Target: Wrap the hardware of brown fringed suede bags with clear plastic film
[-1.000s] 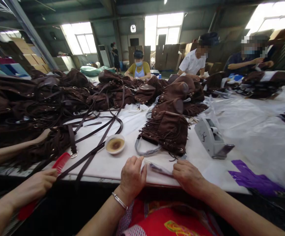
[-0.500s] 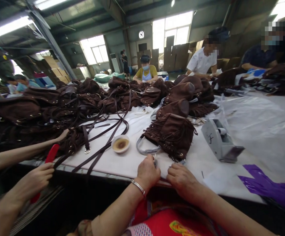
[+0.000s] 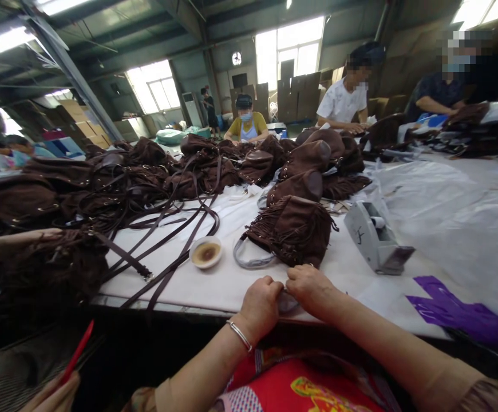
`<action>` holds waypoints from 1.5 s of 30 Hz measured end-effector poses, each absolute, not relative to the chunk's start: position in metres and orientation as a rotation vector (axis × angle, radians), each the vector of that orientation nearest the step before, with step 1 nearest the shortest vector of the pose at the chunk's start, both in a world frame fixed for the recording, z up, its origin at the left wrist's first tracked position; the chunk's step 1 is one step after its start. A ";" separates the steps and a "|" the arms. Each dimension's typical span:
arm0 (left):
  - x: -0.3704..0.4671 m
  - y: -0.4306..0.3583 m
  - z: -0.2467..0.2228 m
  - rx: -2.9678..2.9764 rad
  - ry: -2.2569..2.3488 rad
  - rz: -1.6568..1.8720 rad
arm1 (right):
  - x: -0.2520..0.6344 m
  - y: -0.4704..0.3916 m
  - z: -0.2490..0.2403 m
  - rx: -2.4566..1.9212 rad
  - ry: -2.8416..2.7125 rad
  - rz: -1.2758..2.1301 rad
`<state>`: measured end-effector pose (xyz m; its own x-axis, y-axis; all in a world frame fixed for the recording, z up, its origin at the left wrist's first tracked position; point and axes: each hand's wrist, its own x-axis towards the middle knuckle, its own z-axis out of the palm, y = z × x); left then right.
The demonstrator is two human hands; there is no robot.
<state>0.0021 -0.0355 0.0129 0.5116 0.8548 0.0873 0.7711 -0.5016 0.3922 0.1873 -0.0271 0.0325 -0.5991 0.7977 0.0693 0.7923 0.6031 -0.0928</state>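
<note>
Presently gripping a small greyish piece (image 3: 289,304) (mostly hidden, so hard to identify) in the curled fingers of the left hand (image 3: 261,309) and right hand (image 3: 312,290), with the 2 close together, above the near edge of the white table (image 3: 229,289), just in front of the fringed brown bag (image 3: 297,229).

Dark brown bag (image 3: 296,229), white bowl (image 3: 208,265)

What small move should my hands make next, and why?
Perhaps ease the right hand slightly away from the left hand: they meet at the near edge of the table, mostly hiding the greyish piece between them, too covered to identify.
</note>
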 end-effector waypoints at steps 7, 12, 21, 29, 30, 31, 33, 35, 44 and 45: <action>-0.012 -0.045 0.012 2.135 1.673 0.448 | 0.165 -0.025 0.031 -1.760 -2.586 0.217; -0.013 -0.039 0.008 2.126 1.677 0.464 | 0.153 -0.019 0.039 -1.922 -2.428 0.355; -0.011 -0.032 0.004 2.213 1.618 0.650 | 0.153 -0.031 0.027 -1.964 -2.306 0.479; -0.003 -0.033 0.008 2.120 1.611 0.664 | 0.147 -0.044 0.018 -1.992 -2.234 0.332; 0.001 -0.032 0.010 2.126 1.656 0.614 | 0.147 -0.045 0.016 -1.988 -2.232 0.320; 0.004 -0.030 0.012 2.136 1.701 0.569 | 0.148 -0.045 0.013 -1.976 -2.230 0.309; 0.012 -0.027 0.014 2.156 1.782 0.505 | 0.149 -0.047 0.009 -1.920 -2.234 0.291; 0.017 -0.024 0.014 2.162 1.839 0.466 | 0.152 -0.050 0.005 -1.842 -2.252 0.275; 0.029 -0.021 0.009 2.302 1.795 0.377 | 0.198 -0.058 0.007 -1.575 -2.394 0.205; 0.029 -0.021 0.009 2.354 1.746 0.396 | 0.203 -0.056 0.006 -1.571 -2.413 0.163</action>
<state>0.0288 -0.0211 0.0091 0.2735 0.9563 0.1032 0.9074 -0.2921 0.3022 0.2035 -0.0562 0.0058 -0.3835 0.9109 0.1524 0.8821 0.4102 -0.2318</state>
